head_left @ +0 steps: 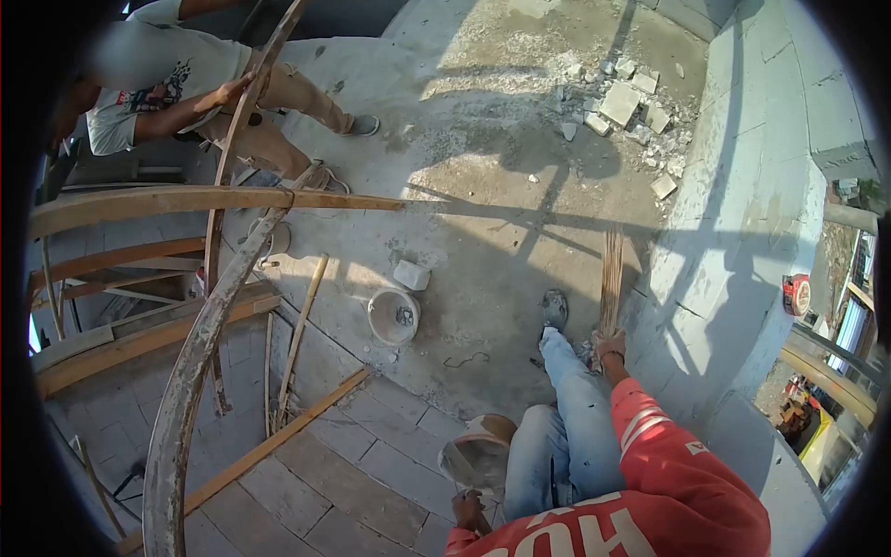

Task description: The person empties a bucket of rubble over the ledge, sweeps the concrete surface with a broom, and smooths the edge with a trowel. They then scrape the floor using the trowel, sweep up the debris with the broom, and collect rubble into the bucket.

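Note:
My right hand (610,348), at the end of a red sleeve, is closed round the lower end of a bundle of thin sticks (612,278), a broom by its look, that points away from me over the floor. My left hand (471,509) is low in the view, beside the rim of a bucket (478,457); its fingers look curled, and whether they hold the rim is too small to tell. The bucket stands left of my knees.
A round basin (393,317) and a white block (411,275) are on the floor. Broken blocks (620,103) lie by the right wall (724,186). Wooden poles (176,200) cross the left side, where another person (176,93) holds one. A tape measure (795,294) sits on the wall.

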### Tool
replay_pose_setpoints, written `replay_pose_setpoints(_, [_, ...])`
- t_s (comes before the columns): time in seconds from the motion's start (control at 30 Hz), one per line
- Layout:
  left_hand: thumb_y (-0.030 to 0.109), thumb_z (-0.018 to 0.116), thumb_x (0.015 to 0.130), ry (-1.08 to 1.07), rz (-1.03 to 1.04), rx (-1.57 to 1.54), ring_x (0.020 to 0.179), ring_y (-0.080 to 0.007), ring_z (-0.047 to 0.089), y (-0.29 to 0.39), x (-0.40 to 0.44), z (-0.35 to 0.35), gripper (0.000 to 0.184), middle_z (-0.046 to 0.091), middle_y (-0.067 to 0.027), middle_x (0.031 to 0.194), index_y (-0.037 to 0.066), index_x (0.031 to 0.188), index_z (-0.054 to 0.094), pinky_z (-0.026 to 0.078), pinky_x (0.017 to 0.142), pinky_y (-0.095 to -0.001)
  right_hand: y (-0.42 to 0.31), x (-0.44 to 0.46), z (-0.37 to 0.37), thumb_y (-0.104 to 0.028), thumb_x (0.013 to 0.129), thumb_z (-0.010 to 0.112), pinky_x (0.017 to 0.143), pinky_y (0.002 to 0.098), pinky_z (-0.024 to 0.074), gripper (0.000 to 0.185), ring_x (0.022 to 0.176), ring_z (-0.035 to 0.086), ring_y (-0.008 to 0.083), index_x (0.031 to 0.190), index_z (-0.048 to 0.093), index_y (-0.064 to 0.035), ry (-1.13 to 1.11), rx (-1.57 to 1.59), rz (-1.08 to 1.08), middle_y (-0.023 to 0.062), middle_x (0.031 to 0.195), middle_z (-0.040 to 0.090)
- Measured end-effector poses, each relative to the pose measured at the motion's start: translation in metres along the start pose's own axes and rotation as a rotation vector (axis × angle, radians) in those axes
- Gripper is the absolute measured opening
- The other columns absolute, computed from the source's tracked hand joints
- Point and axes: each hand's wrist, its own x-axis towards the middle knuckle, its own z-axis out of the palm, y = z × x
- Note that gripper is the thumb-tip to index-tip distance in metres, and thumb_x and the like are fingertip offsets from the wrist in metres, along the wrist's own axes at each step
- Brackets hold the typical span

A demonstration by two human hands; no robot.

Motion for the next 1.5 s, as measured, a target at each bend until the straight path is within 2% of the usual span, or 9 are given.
replay_pose_setpoints(0.43, [0.008, 0.048, 0.086, 0.012, 0.085, -0.145, 0.045, -0.0115, 0.042, 0.253, 0.132, 0.015, 0.015, 0.044, -0.001, 0.058, 0.001, 0.077, 0.058, 0.045, 0.046, -0.0279, -0.174, 0.112, 0.072, -0.036, 0.083, 0.063, 0.083, 0.048, 0.0478, 0.054, 0.097, 0.06, 0.0421, 0.127, 0.041, -0.0157, -0.225, -0.886, -0.482, 0.0224, 0.1, 0.064])
replay_pose_setpoints(0.63, [0.006, 0.049, 0.083, -0.054, 0.002, -0.171, 0.046, -0.0119, 0.044, 0.319, 0.168, 0.028, 0.011, 0.045, -0.0019, 0.059, 0.0, 0.079, 0.057, 0.043, 0.046, -0.0289, -0.172, 0.218, 0.072, -0.027, 0.081, 0.066, 0.08, 0.0466, 0.0479, 0.042, 0.095, 0.061, 0.0406, 0.117, 0.053, -0.009, 0.068, -0.578, -0.412, 0.0215, 0.099, 0.064])
replay_pose_setpoints(0.77, [0.004, 0.048, 0.082, -0.156, -0.096, -0.262, 0.046, -0.0106, 0.042, 0.332, 0.179, 0.026, 0.011, 0.045, -0.0014, 0.058, 0.0, 0.079, 0.057, 0.039, 0.046, -0.0262, -0.204, 0.15, 0.058, -0.026, 0.079, 0.068, 0.077, 0.0455, 0.0473, 0.042, 0.092, 0.061, 0.0402, 0.114, 0.054, -0.0076, 0.017, -0.178, 0.017, 0.0201, 0.098, 0.064])
replay_pose_setpoints(0.87, [0.004, 0.048, 0.082, -0.173, -0.086, -0.215, 0.046, -0.0097, 0.04, 0.339, 0.174, 0.032, 0.011, 0.045, -0.0008, 0.057, -0.001, 0.079, 0.057, 0.034, 0.045, -0.0246, -0.166, 0.154, 0.047, -0.027, 0.08, 0.068, 0.075, 0.0458, 0.0489, 0.044, 0.087, 0.062, 0.0408, 0.118, 0.053, -0.0102, -0.029, -0.71, -0.598, 0.0193, 0.096, 0.065])
replay_pose_setpoints(1.07, [0.005, 0.051, 0.081, -0.076, -0.131, -0.125, 0.048, -0.0087, 0.041, 0.361, 0.157, 0.049, 0.01, 0.046, 0.0006, 0.056, -0.001, 0.076, 0.057, 0.033, 0.046, -0.0238, -0.202, 0.134, 0.06, -0.033, 0.081, 0.064, 0.076, 0.0495, 0.048, 0.053, 0.09, 0.061, 0.0421, 0.127, 0.045, -0.0137, 0.05, -0.707, -0.243, 0.0239, 0.101, 0.063])
replay_pose_setpoints(1.13, [0.006, 0.052, 0.081, -0.074, -0.127, -0.143, 0.049, -0.0085, 0.043, 0.35, 0.15, 0.06, 0.011, 0.047, 0.0008, 0.057, 0.0, 0.076, 0.058, 0.034, 0.047, -0.024, -0.182, 0.115, 0.094, -0.032, 0.083, 0.063, 0.08, 0.0504, 0.0461, 0.054, 0.096, 0.06, 0.0414, 0.129, 0.042, -0.012, -0.005, -0.527, -0.479, 0.0239, 0.103, 0.063])
replay_pose_setpoints(1.33, [0.01, 0.055, 0.08, 0.003, -0.114, -0.015, 0.052, -0.0071, 0.046, 0.324, 0.135, 0.09, 0.013, 0.051, 0.0017, 0.058, 0.001, 0.073, 0.06, 0.034, 0.048, -0.0245, -0.249, 0.113, 0.241, -0.038, 0.082, 0.064, 0.077, 0.0522, 0.0468, 0.065, 0.094, 0.058, 0.0454, 0.135, 0.035, -0.0156, -0.603, -0.792, -0.529, 0.0254, 0.103, 0.062])
replay_pose_setpoints(1.4, [0.01, 0.055, 0.08, 0.003, -0.119, -0.007, 0.053, -0.0067, 0.045, 0.322, 0.125, 0.091, 0.013, 0.051, 0.0021, 0.058, 0.001, 0.073, 0.06, 0.035, 0.048, -0.0246, -0.244, 0.163, 0.281, -0.039, 0.081, 0.064, 0.08, 0.0498, 0.0471, 0.062, 0.095, 0.059, 0.0447, 0.132, 0.04, -0.0146, -0.525, -0.791, -0.733, 0.0241, 0.102, 0.063])
replay_pose_setpoints(1.5, [0.011, 0.055, 0.08, -0.003, -0.102, 0.008, 0.053, -0.006, 0.045, 0.308, 0.127, 0.091, 0.013, 0.051, 0.0028, 0.058, 0.002, 0.072, 0.06, 0.035, 0.049, -0.0248, -0.279, 0.214, 0.267, -0.037, 0.079, 0.065, 0.087, 0.0454, 0.0461, 0.057, 0.102, 0.058, 0.0422, 0.127, 0.049, -0.0105, -0.316, -0.579, -0.487, 0.0229, 0.108, 0.062])
